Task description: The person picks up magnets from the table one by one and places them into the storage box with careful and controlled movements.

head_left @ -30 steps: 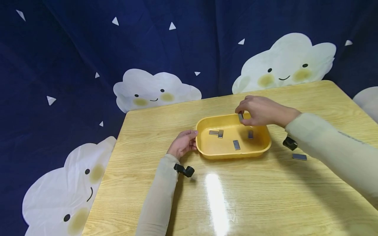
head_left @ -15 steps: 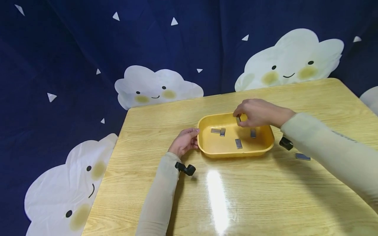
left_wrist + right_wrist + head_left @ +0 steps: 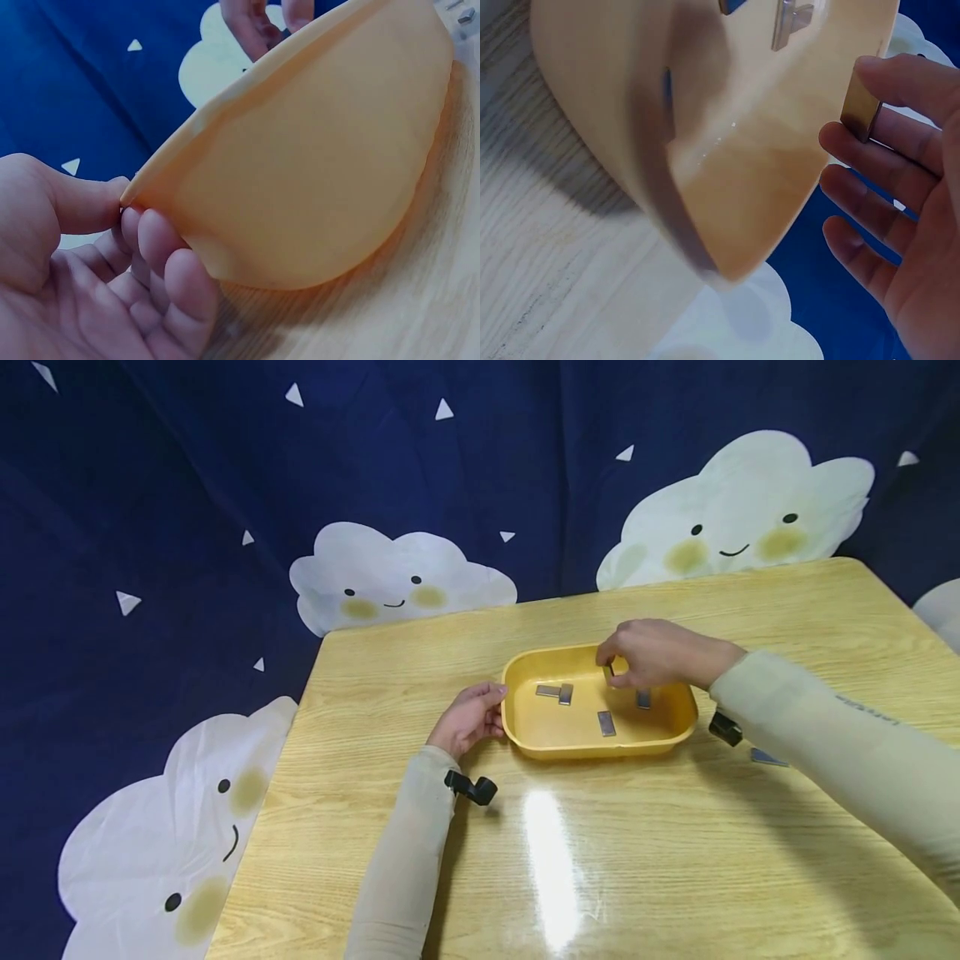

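A yellow plastic tray (image 3: 555, 750) stands on the wooden table. My left hand (image 3: 468, 720) pinches its left rim between thumb and fingers, as the left wrist view shows closely. Over the far right part of the tray, my right hand (image 3: 656, 652) holds a small metal block (image 3: 861, 105) between thumb and fingertips; the block is flat, rectangular and shiny. On the tray floor lie several like blocks: one near the front (image 3: 606, 723), one at the right (image 3: 643, 699) under the hand, and two touching at the left, the nearer being a block (image 3: 566, 694).
Another metal block (image 3: 768, 757) lies on the table right of the tray, partly behind the right sleeve. Black wrist cameras sit on both sleeves. A dark blue curtain (image 3: 450, 468) with clouds hangs behind the table (image 3: 360, 710).
My right hand has lowered slightly toward the tray, still holding the metal block. My left hand keeps its grip on the rim. The head view has shifted a little.
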Available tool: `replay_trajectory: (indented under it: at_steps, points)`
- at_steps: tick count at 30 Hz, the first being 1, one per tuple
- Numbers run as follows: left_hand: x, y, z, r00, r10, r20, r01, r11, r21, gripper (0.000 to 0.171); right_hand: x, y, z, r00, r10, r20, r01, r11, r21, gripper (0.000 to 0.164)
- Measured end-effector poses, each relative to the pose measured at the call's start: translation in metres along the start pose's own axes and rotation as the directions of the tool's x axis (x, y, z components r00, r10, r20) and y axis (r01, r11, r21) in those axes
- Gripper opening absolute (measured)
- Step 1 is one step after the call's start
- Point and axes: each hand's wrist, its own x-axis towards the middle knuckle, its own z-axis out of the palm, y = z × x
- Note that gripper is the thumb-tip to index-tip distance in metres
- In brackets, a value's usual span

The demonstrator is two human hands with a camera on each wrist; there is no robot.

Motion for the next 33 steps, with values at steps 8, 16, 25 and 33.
replay_trajectory:
  at_steps: [8,16,25,33]
  points:
    - [0.001,0.0,0.001,1.0,0.015,0.005,-0.015,1.0,0.005,0.019,-0.001,0.004,0.008,0.999,0.01,0.038,-0.009,1.0,-0.017,0.017]
    - [-0.001,0.0,0.0,1.0,0.011,-0.004,-0.011,1.0,0.004,0.017,0.0,0.003,0.011,0.997,0.041,0.063,-0.041,0.999,-0.006,0.018]
    - [0.0,0.0,0.0,1.0,0.013,-0.004,-0.013,1.0,0.008,0.018,-0.001,0.002,0.012,0.993,0.064,0.096,-0.063,0.998,-0.013,0.018]
    - [0.001,-0.001,0.0,1.0,0.009,-0.008,-0.009,1.0,-0.003,0.017,0.001,0.001,0.015,0.99,0.064,0.127,-0.064,0.998,-0.001,0.019]
